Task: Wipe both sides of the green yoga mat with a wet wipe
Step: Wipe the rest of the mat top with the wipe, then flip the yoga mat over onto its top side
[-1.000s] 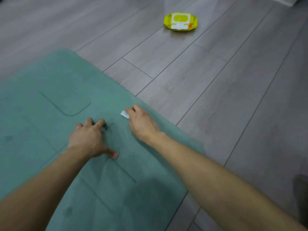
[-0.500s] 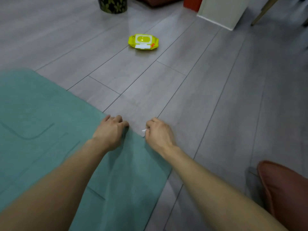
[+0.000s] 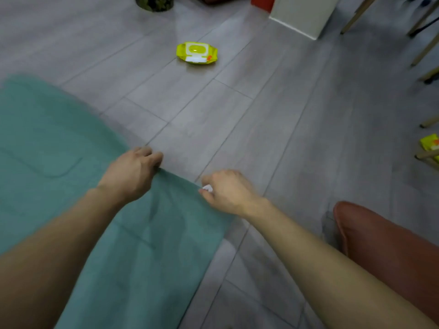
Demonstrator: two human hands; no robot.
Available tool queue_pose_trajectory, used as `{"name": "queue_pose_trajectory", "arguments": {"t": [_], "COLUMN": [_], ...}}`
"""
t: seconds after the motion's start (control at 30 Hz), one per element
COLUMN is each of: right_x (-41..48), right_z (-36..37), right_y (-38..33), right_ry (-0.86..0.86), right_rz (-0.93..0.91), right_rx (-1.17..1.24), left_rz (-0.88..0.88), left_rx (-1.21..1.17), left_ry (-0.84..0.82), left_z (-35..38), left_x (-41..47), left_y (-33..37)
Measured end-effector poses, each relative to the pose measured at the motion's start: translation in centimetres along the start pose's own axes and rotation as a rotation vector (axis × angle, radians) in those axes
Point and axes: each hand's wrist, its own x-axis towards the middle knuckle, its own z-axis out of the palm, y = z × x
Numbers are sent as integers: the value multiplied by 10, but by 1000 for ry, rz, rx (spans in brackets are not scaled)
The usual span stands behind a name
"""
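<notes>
Two bare forearms reach forward over a soft green yoga mat [image 3: 59,143] spread on a grey wood-plank floor [image 3: 297,138]. The left hand [image 3: 133,176] curls its fingers over the mat's far edge and grips it. Just to its right, the right hand [image 3: 228,192] is closed at the same edge, pinching a small crumpled white wet wipe [image 3: 207,188] (only a scrap shows). Well beyond both hands lies a flat yellow-green pack of wipes [image 3: 196,53].
</notes>
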Motion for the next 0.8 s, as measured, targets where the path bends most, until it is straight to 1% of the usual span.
{"name": "queue_pose_trajectory", "arguments": {"t": [0.1, 0.17, 0.27, 0.37, 0.43, 0.6, 0.7, 0.8], "right_x": [-21, -33, -60, -87, -103, -157, -193, -234], "right_z": [-8, -13, -26, -59, -88, -143, -150, -152], "right_y": [-50, -93, -152, -207, -242, -342, -400, -459], "right_ry": [-67, -166, -304, -369, -402, -418, -464, -383], "right_rz": [-42, -93, -226, -322, -330, -340, -334, -349], "right_rx": [36, 45, -8, -35, -14, 12, 26, -7], "left_rz": [13, -20, -36, -75, -95, -193, -169, -144], "left_rx": [32, 46, 30, 7, 5, -45, -62, -91], "left_ry": [10, -28, -86, -144, -163, -193, -213, -240], "left_z": [-34, -54, -89, -148, -195, -294, -329, -358], "left_x": [-47, -93, -163, -210, -233, -307, -367, -434], "left_y": [4, 1, -3, -2, 0, 0, -9, -22]}}
